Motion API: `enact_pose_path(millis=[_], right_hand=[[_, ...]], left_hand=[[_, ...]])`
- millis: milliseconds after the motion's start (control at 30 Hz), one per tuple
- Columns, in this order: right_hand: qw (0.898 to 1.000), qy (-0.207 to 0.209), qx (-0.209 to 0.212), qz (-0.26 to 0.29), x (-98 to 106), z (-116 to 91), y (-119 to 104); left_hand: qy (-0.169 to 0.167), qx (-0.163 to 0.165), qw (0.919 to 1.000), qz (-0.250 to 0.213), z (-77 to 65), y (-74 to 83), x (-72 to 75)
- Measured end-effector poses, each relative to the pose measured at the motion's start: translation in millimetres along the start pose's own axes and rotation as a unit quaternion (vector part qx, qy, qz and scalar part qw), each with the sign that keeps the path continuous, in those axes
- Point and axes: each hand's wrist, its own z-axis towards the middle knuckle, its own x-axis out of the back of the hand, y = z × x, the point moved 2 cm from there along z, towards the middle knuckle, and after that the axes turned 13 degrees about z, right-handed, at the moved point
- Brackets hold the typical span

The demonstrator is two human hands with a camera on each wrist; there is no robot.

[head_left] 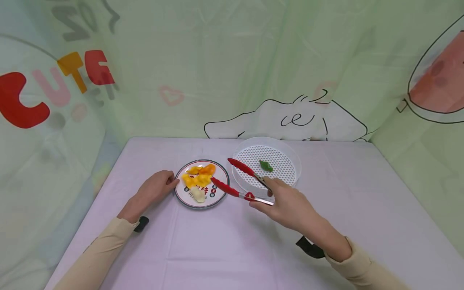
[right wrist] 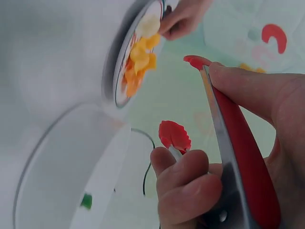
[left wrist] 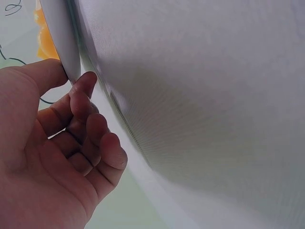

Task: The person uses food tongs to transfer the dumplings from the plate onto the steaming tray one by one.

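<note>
My left hand (head_left: 156,187) pinches the left rim of a round printed plate (left wrist: 69,52) between thumb and forefinger, the other fingers loosely curled. On the plate lie yellow pieces (head_left: 201,180), an orange piece (head_left: 208,169) and a pale cream piece (head_left: 197,194). My right hand (head_left: 290,205) grips metal tongs with red tips (head_left: 226,188). The tong arms are spread apart with nothing between them. One tip is over the plate's right side, the other over the left edge of a round, perforated white basket (head_left: 268,153). A small green piece (head_left: 266,165) lies in that basket.
A pale, cloth-covered table (head_left: 217,249) carries the plate and basket side by side near its far edge. Behind it hangs a light green printed curtain (head_left: 203,60). Dark bands (head_left: 311,247) are on the wrists.
</note>
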Motion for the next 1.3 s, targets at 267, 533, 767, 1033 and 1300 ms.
enact_pose_path(millis=[267, 533, 767, 1033, 1300], right_hand=[[0.999, -0.037, -0.009, 0.007, -31, 1, -18], [0.998, -0.065, 0.011, 0.005, -52, 6, -26], [0.997, -0.074, 0.028, -0.001, -66, 10, -26], [0.997, -0.068, 0.038, -0.006, -71, 12, -25], [0.997, -0.053, 0.051, -0.006, -73, 14, -25]], left_hand=[[-0.002, 0.006, 1.0, 0.006, 0.1, 1.2, 1.1], [-0.007, 0.015, 0.9998, 0.008, 1.2, -0.7, -1.2], [-0.008, 0.014, 0.9999, 0.005, 1.2, -0.3, -1.6], [-0.002, 0.011, 0.9999, 0.003, 1.3, -0.4, -1.2], [-0.008, 0.015, 0.9999, -0.003, 1.4, -1.5, -1.9]])
